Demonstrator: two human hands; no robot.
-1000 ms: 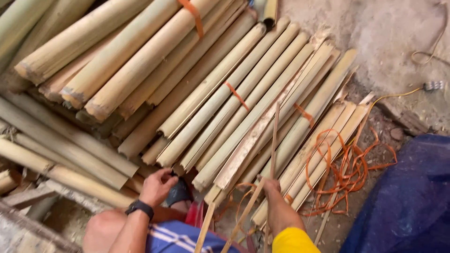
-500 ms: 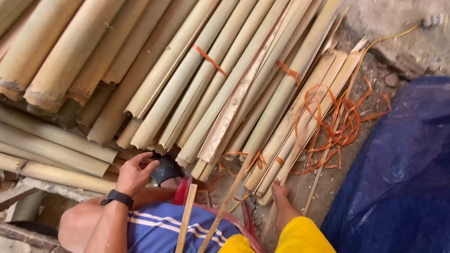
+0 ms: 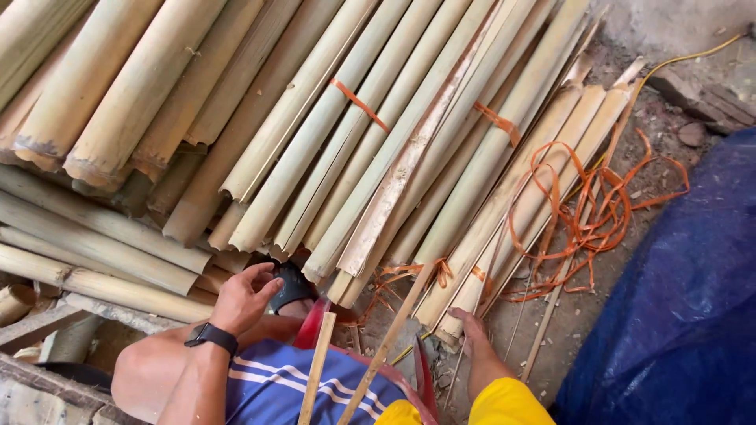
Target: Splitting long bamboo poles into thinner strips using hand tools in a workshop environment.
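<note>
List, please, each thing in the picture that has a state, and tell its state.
left hand: fingers curled, resting on a dark object by the knee
right hand: fingers spread, touching the ends of split bamboo pieces
split bamboo pieces: lying in bundles, some tied with orange strap
orange strap: loose, tangled on the ground
thin bamboo strip: leaning between the knees
blue tarp: spread, crumpled
wristwatch: worn on the left wrist

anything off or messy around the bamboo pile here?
Yes. A loose tangle of orange strapping lies on the dirt at the right of the split bamboo slats, not tied around anything. One slat has a rough, flaking face unlike its smooth neighbours. The left hand and right hand rest by the slat ends.
</note>
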